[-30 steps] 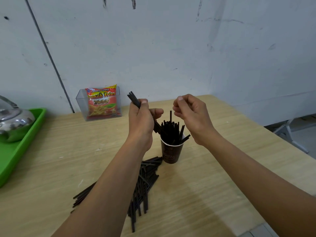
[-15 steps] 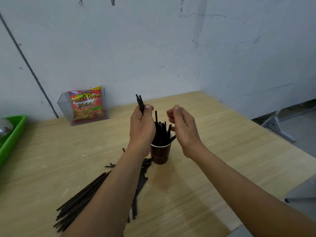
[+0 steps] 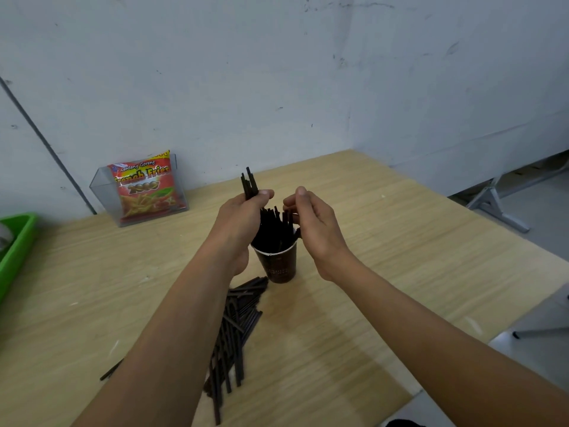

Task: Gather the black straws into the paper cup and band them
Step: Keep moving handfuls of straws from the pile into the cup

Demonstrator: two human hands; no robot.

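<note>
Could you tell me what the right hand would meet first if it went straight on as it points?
Probably the straws standing in the paper cup, close by the right hand; the left hand lies past them. Depth is unclear.

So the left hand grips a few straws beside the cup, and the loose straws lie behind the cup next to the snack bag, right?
Not quite. The left hand does grip a few straws beside the paper cup, but the loose straws lie in front of the cup, on the person's side, not by the snack bag. The head view shows it.
</note>
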